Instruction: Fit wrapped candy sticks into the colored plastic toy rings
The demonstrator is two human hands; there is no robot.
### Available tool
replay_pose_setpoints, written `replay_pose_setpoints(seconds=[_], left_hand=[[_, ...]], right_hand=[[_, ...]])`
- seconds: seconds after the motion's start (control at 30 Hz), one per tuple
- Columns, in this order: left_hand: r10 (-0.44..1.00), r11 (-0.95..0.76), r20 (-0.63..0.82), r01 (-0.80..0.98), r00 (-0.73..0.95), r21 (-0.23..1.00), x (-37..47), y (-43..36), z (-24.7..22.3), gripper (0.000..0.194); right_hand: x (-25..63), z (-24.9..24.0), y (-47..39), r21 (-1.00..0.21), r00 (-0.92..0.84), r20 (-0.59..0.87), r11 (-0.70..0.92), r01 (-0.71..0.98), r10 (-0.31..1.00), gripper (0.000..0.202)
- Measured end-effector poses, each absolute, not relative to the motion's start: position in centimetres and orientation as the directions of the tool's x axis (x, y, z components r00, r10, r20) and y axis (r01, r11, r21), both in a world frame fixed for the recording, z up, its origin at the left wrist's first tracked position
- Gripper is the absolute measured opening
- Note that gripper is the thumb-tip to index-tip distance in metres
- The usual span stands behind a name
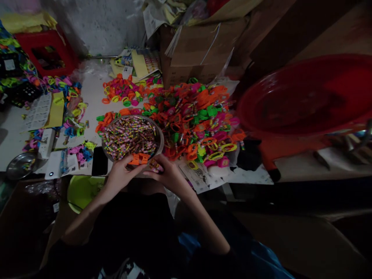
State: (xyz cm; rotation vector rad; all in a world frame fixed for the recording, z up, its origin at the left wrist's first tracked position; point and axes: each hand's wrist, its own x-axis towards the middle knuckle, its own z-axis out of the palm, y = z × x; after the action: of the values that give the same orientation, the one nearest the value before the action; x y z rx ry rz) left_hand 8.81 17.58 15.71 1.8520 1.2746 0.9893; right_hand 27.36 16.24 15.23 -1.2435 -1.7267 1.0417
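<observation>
We judge the step in hand to be a two-handed handling of an orange plastic piece (140,159) with small patterned pieces, done over the near rim of the metal bowl (161,144). Our left hand (123,170) grasps the orange plastic piece, which lies at its two o'clock, at the fingertips. Our right hand (168,172) is curled with thumb and fingers around a few patterned pieces (157,166), at its ten o'clock; we cannot tell exactly how many. It sits at four o'clock from the orange plastic piece, close by. As we see it, the next move calls for a steady left pinch and fine right fingertip control. The bowl, heaped with patterned sticks (130,133), is at twelve o'clock from our left hand; the heap of bright plastic pieces (200,124) spreads at one o'clock from our right, and a black phone (99,161) lies between nine and ten o'clock from our left.
</observation>
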Motion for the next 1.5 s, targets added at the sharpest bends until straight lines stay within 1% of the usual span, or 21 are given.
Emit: replay_pose_setpoints(seconds=[0.1, 0.2, 0.33, 0.4, 0.47, 0.53, 0.63, 0.73, 0.9, 1.07, 1.17, 1.27, 1.33, 1.4, 1.5], left_hand=[[0.945, -0.320, 0.234, 0.498, 0.228, 0.806, 8.9, 17.2, 15.9, 0.018], [0.939, -0.338, 0.253, 0.505, 0.232, 0.794, 9.0, 16.9, 16.1, 0.015], [0.932, -0.357, 0.259, 0.521, 0.253, 0.776, 9.0, 16.7, 16.3, 0.015], [0.928, -0.366, 0.257, 0.544, 0.269, 0.755, 8.8, 16.6, 16.3, 0.019], [0.922, -0.384, 0.260, 0.597, 0.286, 0.704, 8.6, 16.4, 16.3, 0.022], [0.909, -0.416, 0.284, 0.660, 0.304, 0.626, 8.5, 16.3, 16.4, 0.023], [0.880, -0.471, 0.327, 0.713, 0.343, 0.520, 8.3, 16.0, 16.8, 0.020], [0.856, -0.511, 0.347, 0.733, 0.383, 0.449, 8.3, 16.0, 17.1, 0.016], [0.828, -0.549, 0.368, 0.744, 0.423, 0.381, 8.2, 16.1, 16.8, 0.016], [0.816, -0.563, 0.390, 0.735, 0.426, 0.376, 8.0, 16.2, 16.5, 0.015], [0.812, -0.569, 0.389, 0.741, 0.436, 0.357, 8.0, 16.2, 16.7, 0.015], [0.770, -0.613, 0.418, 0.740, 0.482, 0.277, 8.1, 16.1, 16.9, 0.012], [0.721, -0.663, 0.438, 0.719, 0.537, 0.209, 8.0, 16.1, 17.0, 0.008], [0.681, -0.702, 0.445, 0.692, 0.582, 0.169, 8.0, 16.2, 16.9, 0.005], [0.672, -0.715, 0.441, 0.676, 0.595, 0.179, 7.9, 16.3, 16.8, 0.007]], right_hand=[[28.3, 15.7, 16.1, -0.937, -0.299, 0.043, 0.142, 0.320, 0.953, 0.037], [29.0, 16.3, 16.0, -0.939, -0.359, 0.021, 0.142, 0.314, 0.933, 0.032], [29.1, 16.8, 15.8, -0.907, -0.227, 0.090, 0.174, 0.383, 0.970, 0.029], [28.9, 16.9, 15.6, -0.881, -0.198, 0.126, 0.201, 0.429, 0.972, 0.029], [28.6, 17.0, 15.4, -0.859, -0.227, 0.138, 0.231, 0.457, 0.964, 0.028], [28.5, 17.1, 15.3, -0.836, -0.263, 0.145, 0.261, 0.483, 0.954, 0.028], [28.4, 17.4, 15.0, -0.791, -0.309, 0.190, 0.332, 0.514, 0.932, 0.027], [28.2, 17.6, 14.8, -0.750, -0.346, 0.236, 0.396, 0.529, 0.908, 0.022], [28.1, 17.9, 14.4, -0.707, -0.379, 0.248, 0.434, 0.559, 0.892, 0.019], [28.3, 17.9, 14.5, -0.708, -0.379, 0.268, 0.447, 0.546, 0.886, 0.021], [28.2, 17.8, 14.6, -0.721, -0.392, 0.256, 0.445, 0.532, 0.884, 0.021], [28.0, 17.8, 14.5, -0.697, -0.399, 0.238, 0.442, 0.565, 0.886, 0.018], [27.9, 18.0, 14.4, -0.641, -0.411, 0.211, 0.443, 0.627, 0.887, 0.020], [27.8, 18.3, 14.3, -0.572, -0.430, 0.163, 0.440, 0.693, 0.888, 0.022], [27.8, 18.7, 14.3, -0.506, -0.445, 0.100, 0.431, 0.747, 0.890, 0.024]])
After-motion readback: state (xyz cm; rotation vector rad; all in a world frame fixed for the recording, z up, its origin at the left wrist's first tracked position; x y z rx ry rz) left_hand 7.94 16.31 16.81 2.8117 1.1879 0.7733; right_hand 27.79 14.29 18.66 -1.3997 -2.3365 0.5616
